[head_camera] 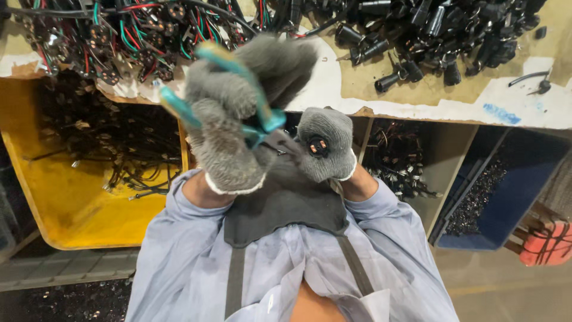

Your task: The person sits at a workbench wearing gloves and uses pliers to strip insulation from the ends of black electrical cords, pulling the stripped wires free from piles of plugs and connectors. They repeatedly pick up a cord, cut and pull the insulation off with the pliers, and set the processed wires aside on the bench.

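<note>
Left hand [238, 113], grey knit glove, closes around teal-handled pliers [262, 116], handles blurred. Right hand [325, 146] pinches a small black round plug [317, 146] showing two copper contacts.

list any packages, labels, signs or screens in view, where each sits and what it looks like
No labels, signs or screens show; only bins count as packaging.
Yellow bin: under the bench on the left, tilted open tub holding dark wire scraps.
Blue bin: under the bench on the right, open rectangular crate with small dark bits inside.
Orange bundle: right edge beside the blue bin, soft shape with dark straps; what it is cannot be told.
</note>
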Tool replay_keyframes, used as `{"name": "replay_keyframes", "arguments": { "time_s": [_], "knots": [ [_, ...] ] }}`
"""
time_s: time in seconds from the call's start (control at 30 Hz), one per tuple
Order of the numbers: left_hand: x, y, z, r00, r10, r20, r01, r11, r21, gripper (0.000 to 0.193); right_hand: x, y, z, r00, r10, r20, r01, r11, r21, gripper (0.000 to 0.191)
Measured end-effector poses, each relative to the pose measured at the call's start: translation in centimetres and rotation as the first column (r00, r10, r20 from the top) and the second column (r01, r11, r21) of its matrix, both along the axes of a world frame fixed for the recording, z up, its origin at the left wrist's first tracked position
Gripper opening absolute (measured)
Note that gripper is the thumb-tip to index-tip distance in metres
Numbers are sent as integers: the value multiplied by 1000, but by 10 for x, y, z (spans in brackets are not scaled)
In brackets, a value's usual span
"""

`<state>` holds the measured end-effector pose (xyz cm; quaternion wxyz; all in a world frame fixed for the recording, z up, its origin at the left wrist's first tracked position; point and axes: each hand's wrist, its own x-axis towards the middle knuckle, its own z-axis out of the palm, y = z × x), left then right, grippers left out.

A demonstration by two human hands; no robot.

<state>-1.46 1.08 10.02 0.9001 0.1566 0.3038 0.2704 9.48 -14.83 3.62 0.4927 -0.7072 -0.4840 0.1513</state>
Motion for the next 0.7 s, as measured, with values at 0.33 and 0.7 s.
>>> {"name": "replay_keyframes", "arguments": {
  "time_s": [0.33,0.7],
  "knots": [
    [16,-22,-27,917,-163,365,121,984,133,56,-5,2,10,997,68,-21,-64,987,146,37],
    [8,23,36,870,103,483,-208,963,171,45,4,-8,0,1000,10,-3,-10,1000,-2,22]
  ]
}}
